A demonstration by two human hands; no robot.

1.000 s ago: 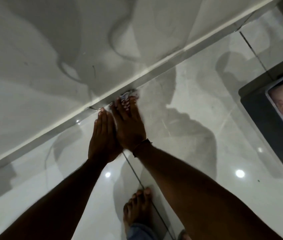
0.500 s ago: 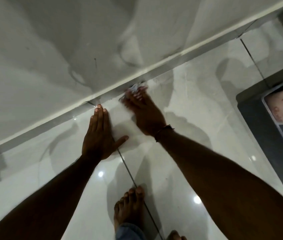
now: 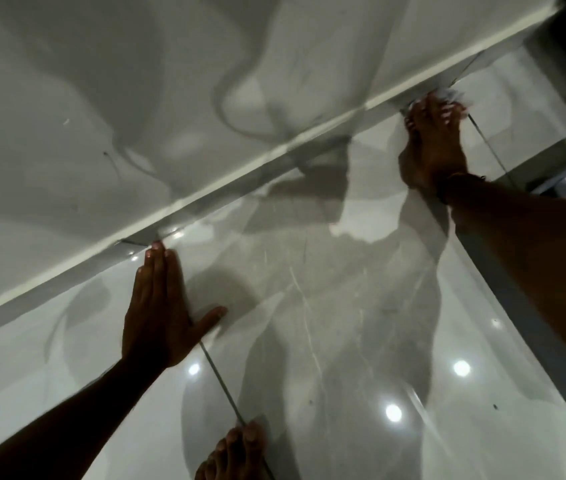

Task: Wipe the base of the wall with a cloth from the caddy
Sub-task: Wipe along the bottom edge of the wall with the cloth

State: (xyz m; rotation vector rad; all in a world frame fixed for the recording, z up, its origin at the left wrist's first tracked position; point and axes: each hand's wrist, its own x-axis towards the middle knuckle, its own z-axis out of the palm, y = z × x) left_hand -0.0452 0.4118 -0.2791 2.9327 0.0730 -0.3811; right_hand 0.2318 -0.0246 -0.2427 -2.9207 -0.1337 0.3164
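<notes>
While the person crouches low, a bare foot (image 3: 236, 452) sits nearest the camera on the glossy floor tile (image 3: 361, 323), toes beside a dark grout line (image 3: 219, 379). Ceiling lights glare off the tile.

Farther out, the left hand (image 3: 160, 317) lies flat and fully spread on the floor, palm down, thumb out, holding nothing; fingertips reach just short of the skirting. Judged a brace for balance.

Farthest, at full reach, the right hand (image 3: 430, 136) presses a pale cloth (image 3: 454, 95) against the skirting strip (image 3: 240, 174) at the foot of the wall (image 3: 136, 98). Fingers curled down over the cloth, closed on it; a dark band at the wrist.

Cloth: only a small, crumpled, whitish edge shows past the fingertips, blurred; colour and pattern cannot be told.

Step in hand: the wiping stroke along the wall base, apparently near arm's limit. Next move likely calls for shifting body or brace hand along, or drawing the cloth the other way, keeping it pressed into the floor-wall corner. Caddy not in view.
</notes>
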